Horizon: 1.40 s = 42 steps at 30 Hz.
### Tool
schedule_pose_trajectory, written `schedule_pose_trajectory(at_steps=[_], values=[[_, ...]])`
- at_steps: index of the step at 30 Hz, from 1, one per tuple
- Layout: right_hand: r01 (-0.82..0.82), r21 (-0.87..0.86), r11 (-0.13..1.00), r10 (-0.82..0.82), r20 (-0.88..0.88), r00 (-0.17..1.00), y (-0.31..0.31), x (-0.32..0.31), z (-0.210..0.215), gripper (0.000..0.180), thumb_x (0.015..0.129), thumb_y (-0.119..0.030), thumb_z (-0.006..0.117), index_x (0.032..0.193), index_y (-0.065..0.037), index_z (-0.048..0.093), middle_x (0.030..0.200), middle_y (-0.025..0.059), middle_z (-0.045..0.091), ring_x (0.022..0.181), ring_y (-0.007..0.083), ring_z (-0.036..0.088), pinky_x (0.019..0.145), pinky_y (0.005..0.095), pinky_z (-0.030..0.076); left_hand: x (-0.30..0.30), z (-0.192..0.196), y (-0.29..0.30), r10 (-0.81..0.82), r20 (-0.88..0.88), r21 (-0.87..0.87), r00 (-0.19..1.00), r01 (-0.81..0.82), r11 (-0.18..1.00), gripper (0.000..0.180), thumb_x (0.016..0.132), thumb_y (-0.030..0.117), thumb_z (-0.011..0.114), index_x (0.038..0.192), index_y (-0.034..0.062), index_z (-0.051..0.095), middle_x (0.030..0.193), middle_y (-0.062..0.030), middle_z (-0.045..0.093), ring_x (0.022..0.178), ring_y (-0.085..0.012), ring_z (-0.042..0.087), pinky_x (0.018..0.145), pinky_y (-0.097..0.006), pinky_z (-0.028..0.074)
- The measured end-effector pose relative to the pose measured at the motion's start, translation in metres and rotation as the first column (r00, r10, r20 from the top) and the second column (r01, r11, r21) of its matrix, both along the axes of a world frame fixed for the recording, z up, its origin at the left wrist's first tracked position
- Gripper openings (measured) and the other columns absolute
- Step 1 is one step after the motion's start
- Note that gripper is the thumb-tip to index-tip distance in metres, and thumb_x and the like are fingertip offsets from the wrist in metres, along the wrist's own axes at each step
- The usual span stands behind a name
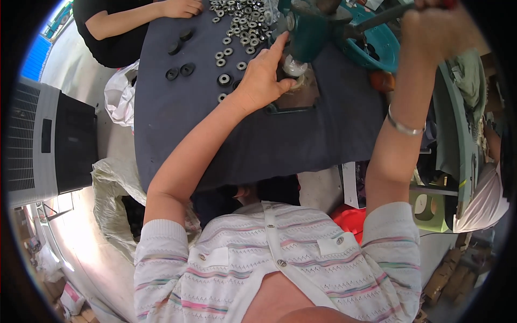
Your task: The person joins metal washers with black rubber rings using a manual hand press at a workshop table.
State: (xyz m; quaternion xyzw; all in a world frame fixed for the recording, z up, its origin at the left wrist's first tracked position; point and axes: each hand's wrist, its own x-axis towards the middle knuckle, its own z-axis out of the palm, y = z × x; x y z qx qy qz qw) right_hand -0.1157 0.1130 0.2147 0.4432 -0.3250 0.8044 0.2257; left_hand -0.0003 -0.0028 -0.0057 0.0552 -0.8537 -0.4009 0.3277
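Here the left hand [262, 81] rests on the dark cloth of the table [177, 134], right at the foot of the teal hand press [309, 29]. Its thumb and bent fingers pinch a small pale round part [294, 68] that sits on the metal base plate [299, 97], directly under the press head. The index finger [278, 44] is stretched out upward along the press body. The part thus lies at the fingertips, just to their right, and its axis stands upright, in line with the press.

The right hand [436, 24] is raised high and closed around the dark lever [385, 16] of the press, well apart from the part. So the left hand is clearly the nearer one.

Loose metal rings [237, 27] lie scattered to the left of the press, and another person's hand [180, 8] rests at the far edge.
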Motion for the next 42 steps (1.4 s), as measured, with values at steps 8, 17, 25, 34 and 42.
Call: schedule_pose_trajectory(at_steps=[8,17,25,34,42], values=[[0.123,0.236,0.964,-0.064,-0.24,0.969,0.123,0.04,-0.157,0.04,0.096,-0.036,0.05,0.072,-0.006,0.038,0.074,0.0133,0.048,0.071,0.0349,0.062,0.09,0.0589,0.049,0.005,0.002,0.004,0.006,0.027,0.024,1.0,-0.007,1.0,0.098,0.067,0.005,0.08,0.149,0.0059,0.026,0.107,-0.0136,0.065,0.093,-0.0268,0.066,0.082,-0.034,0.052],[0.022,0.235,0.972,0.03,-0.215,0.976,0.104,0.028,-0.091,0.03,0.095,-0.029,0.057,0.087,-0.003,0.045,0.078,0.0169,0.052,0.069,0.033,0.06,0.08,0.0602,0.053,0.0,0.0,-0.002,-0.032,0.038,0.105,0.999,0.027,0.994,0.097,0.066,0.014,0.079,0.147,0.0045,0.028,0.109,-0.0135,0.065,0.095,-0.0303,0.06,0.084,-0.039,0.049],[0.033,0.162,0.986,-0.014,-0.117,0.993,-0.012,-0.069,0.02,0.019,0.099,-0.023,0.049,0.093,-0.004,0.051,0.075,0.0023,0.044,0.058,0.0113,0.038,0.052,0.027,0.033,0.032,0.006,-0.005,0.067,0.012,0.204,0.998,-0.068,0.977,0.08,0.071,0.004,0.079,0.142,0.0065,0.043,0.093,-0.006,0.068,0.078,-0.0096,0.059,0.074,-0.026,0.05],[0.125,0.243,0.962,-0.108,-0.083,0.991,-0.074,-0.092,0.025,0.021,0.095,-0.015,0.046,0.084,0.003,0.047,0.072,0.0099,0.047,0.065,0.0199,0.042,0.059,0.0344,0.039,0.348,0.048,-0.042,0.653,0.323,-0.037,0.685,-0.68,0.732,0.029,0.07,0.007,0.073,0.098,-0.0015,0.07,0.091,-0.0077,0.069,0.085,-0.0139,0.063,0.079,-0.027,0.048],[0.092,0.299,0.95,-0.069,-0.086,0.994,-0.077,-0.097,0.023,0.026,0.095,-0.017,0.043,0.082,0.005,0.047,0.076,0.0135,0.047,0.067,0.0237,0.041,0.063,0.0368,0.041,0.264,0.061,-0.039,0.57,0.19,-0.286,0.8,-0.51,0.811,0.03,0.076,0.004,0.071,0.106,0.0022,0.068,0.108,-0.0125,0.066,0.088,-0.0264,0.066,0.073,-0.032,0.052]])
